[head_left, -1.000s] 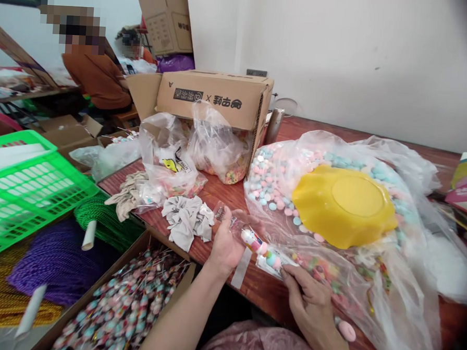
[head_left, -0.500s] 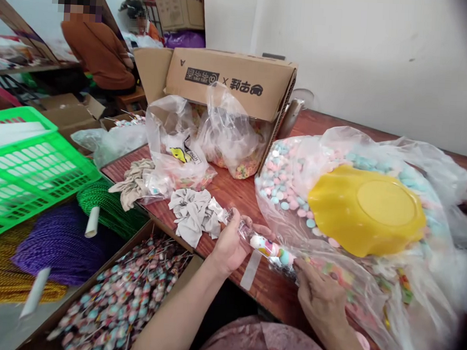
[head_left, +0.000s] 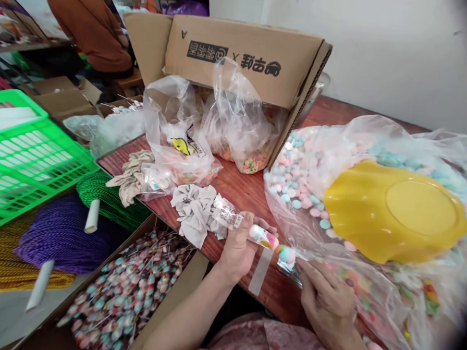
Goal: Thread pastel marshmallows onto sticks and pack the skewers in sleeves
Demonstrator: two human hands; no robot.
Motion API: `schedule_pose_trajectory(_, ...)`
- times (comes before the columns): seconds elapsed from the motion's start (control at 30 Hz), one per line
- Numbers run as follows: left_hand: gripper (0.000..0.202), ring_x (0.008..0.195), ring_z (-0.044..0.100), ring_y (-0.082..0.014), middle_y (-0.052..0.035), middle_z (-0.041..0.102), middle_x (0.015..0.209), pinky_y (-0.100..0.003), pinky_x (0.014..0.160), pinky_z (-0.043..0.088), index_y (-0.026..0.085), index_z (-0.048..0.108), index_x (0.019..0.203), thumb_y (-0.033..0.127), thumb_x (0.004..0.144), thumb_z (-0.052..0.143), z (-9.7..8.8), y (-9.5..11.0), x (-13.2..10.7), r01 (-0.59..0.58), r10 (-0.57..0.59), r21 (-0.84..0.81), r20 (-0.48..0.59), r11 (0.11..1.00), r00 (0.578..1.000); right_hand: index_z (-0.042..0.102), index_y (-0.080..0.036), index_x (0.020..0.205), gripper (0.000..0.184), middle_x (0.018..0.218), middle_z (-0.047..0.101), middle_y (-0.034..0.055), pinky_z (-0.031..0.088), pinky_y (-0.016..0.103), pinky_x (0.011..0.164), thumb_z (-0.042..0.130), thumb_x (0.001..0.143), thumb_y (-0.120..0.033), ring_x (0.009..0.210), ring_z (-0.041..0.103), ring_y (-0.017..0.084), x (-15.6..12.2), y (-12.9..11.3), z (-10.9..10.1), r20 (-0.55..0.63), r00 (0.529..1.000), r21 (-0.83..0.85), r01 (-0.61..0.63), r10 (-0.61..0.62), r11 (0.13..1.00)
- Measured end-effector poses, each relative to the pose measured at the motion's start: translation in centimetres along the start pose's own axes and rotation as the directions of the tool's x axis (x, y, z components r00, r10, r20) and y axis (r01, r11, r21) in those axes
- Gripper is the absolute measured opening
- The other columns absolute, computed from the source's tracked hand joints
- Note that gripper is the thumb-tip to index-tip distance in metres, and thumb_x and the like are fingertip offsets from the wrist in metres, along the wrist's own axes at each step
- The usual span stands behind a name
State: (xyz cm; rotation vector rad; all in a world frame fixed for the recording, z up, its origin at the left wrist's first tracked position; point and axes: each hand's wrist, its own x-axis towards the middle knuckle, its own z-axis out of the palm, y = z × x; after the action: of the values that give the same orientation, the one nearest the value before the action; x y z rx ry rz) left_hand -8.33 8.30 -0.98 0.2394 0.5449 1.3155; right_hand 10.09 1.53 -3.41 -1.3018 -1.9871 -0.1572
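Observation:
Over the table's near edge, a candy skewer [head_left: 269,239] with pink, white and pale blue sweets lies between my two hands. My left hand [head_left: 238,252] is closed round its far end, where a clear printed wrapper [head_left: 227,215] juts out past the thumb. At the near end, my right hand [head_left: 325,292] pinches the skewer behind a blue and pink sweet; its stick is hidden by the fingers. A strip of clear tape [head_left: 260,273] hangs at the table edge below. Grey cloth [head_left: 194,209] lies just beyond my left hand.
On the right a yellow bowl [head_left: 396,212] lies upside down on a bag of pastel sweets [head_left: 295,191]. A cardboard box [head_left: 247,55] with candy bags stands behind. Below left, a carton holds many candy skewers [head_left: 133,290], near a green basket [head_left: 34,159]. Another person [head_left: 92,29] sits beyond.
The view has shifted, so the box and bowl appear larger or farther right. The wrapper now lies flatter beyond my left hand, its print showing. Both hands keep hold of the skewer.

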Motion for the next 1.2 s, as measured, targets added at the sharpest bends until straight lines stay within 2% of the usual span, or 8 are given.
schedule_pose_trajectory(0.2,0.035,0.077,0.072,-0.0213,0.0029,0.062,0.066,-0.041,0.087,0.054,0.018,0.055,0.073,0.042,0.077,0.08,0.1,-0.5,0.0,0.019,-0.019,-0.015,0.012,1.0,1.0,0.071,-0.021,0.087,0.014,0.076,0.067,0.0029,0.048,0.024,0.061,0.058,0.092,-0.023,0.067,0.062,0.014,1.3,-1.0,0.7,0.195,0.935,0.316,-0.346,0.297,0.883)
schedule_pose_trajectory(0.33,0.038,0.074,0.071,-0.0217,0.0014,0.06,0.062,-0.041,0.084,0.055,0.016,0.056,0.068,0.046,0.078,0.077,0.0,-0.9,-0.3,0.073,-0.078,0.049,0.112,0.996,0.991,0.06,-0.017,0.066,0.037,0.053,0.043,-0.003,0.029,0.022,0.043,0.066,0.085,-0.049,0.046,0.035,0.008,1.9,-2.1,1.6,0.713,0.558,0.516,-0.828,0.426,0.221)
schedule_pose_trajectory(0.4,0.041,0.072,0.071,-0.0224,0.0003,0.059,0.059,-0.039,0.082,0.055,0.015,0.057,0.065,0.049,0.079,0.076,0.0,-1.1,-0.6,0.103,-0.117,0.092,0.158,0.99,0.98,0.059,-0.016,0.065,0.041,0.049,0.038,-0.0047,0.024,0.021,0.041,0.067,0.082,-0.053,0.043,0.028,0.007,2.0,-2.6,2.0,0.783,0.494,0.502,-0.861,0.378,0.084)
schedule_pose_trajectory(0.47,0.04,0.072,0.071,-0.0228,-0.0015,0.061,0.061,-0.038,0.08,0.055,0.015,0.059,0.066,0.049,0.079,0.076,-0.1,-1.3,-0.8,0.115,-0.133,0.109,0.17,0.987,0.976,0.063,-0.016,0.07,0.035,0.052,0.047,-0.0023,0.032,0.022,0.044,0.064,0.087,-0.047,0.045,0.038,0.009,2.2,-2.8,2.0,0.672,0.602,0.531,-0.798,0.431,0.286)
schedule_pose_trajectory(0.53,0.037,0.077,0.072,-0.0236,-0.0044,0.068,0.071,-0.038,0.08,0.055,0.015,0.061,0.071,0.048,0.078,0.078,-0.1,-1.2,-0.8,0.121,-0.134,0.089,0.151,0.989,0.979,0.069,-0.018,0.081,0.021,0.062,0.061,0.001,0.042,0.024,0.053,0.058,0.092,-0.032,0.054,0.053,0.012,2.4,-2.4,1.7,0.399,0.822,0.478,-0.564,0.407,0.673)
schedule_pose_trajectory(0.63,0.035,0.087,0.072,-0.0244,-0.0055,0.074,0.088,-0.039,0.083,0.054,0.018,0.063,0.08,0.048,0.075,0.08,-0.2,-0.6,-0.5,0.079,-0.078,-0.02,0.076,0.997,0.994,0.072,-0.02,0.098,0.022,0.076,0.07,0.0025,0.046,0.025,0.062,0.053,0.091,-0.011,0.065,0.062,0.013,2.6,-1.2,0.6,0.122,0.99,0.186,-0.097,0.074,0.978)
schedule_pose_trajectory(1.0,0.04,0.069,0.065,-0.0143,0.0036,0.059,0.065,-0.041,0.092,0.052,0.016,0.057,0.064,0.046,0.078,0.079,-0.1,-0.9,-1.1,0.101,-0.098,-0.094,0.038,0.99,0.994,0.072,-0.022,0.103,0.029,0.087,0.074,0.0044,0.054,0.027,0.075,0.054,0.089,-0.004,0.077,0.069,0.015,1.5,-1.8,-0.3,0.021,0.994,0.003,0.11,-0.11,0.994)
schedule_pose_trajectory(1.2,0.045,0.071,0.065,-0.0167,0.0002,0.06,0.064,-0.036,0.085,0.052,0.015,0.06,0.062,0.054,0.072,0.081,-0.7,-1.1,-2.2,0.164,-0.163,-0.017,0.075,0.986,0.984,0.075,-0.021,0.096,0.017,0.082,0.075,0.0032,0.055,0.025,0.066,0.058,0.093,-0.023,0.069,0.069,0.015,1.7,-3.8,1.1,0.312,0.894,0.428,-0.434,0.321,0.792)
